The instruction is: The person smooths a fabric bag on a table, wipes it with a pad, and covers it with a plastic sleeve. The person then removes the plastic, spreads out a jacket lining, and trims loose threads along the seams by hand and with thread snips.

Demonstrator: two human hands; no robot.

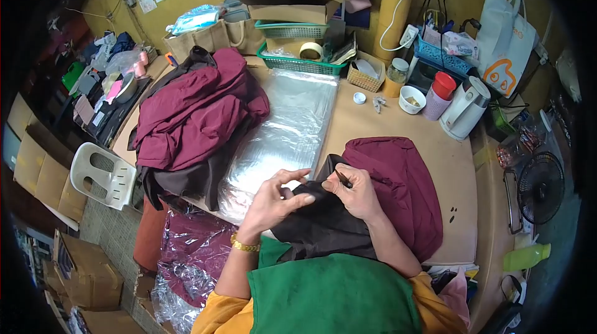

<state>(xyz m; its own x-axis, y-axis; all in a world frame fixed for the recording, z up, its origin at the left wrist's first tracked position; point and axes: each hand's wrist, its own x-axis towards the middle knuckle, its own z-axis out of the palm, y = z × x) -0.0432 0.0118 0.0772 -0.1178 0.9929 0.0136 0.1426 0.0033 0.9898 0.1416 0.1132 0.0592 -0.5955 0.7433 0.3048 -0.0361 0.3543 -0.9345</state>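
Black cloth (323,222) lies in front of me at the table's near edge, joined to or lying against a maroon garment (401,191) on the right. My right hand (353,191) is closed in a pinch on a small dark item (342,179), too small to name, just above the cloth. To its left, my left hand (278,200) is raised over the cloth's left side, fingers apart and nothing between them. Clear plastic sheets (289,123) lie flat beyond my left hand. A heap of maroon and black garments (193,110) sits at the left.
Along the back stand green baskets (298,65), a white bowl (411,99), a red-lidded cup (442,88) and a white kettle (465,107). A fan (541,188) is at the right, a white chair (102,178) at the left.
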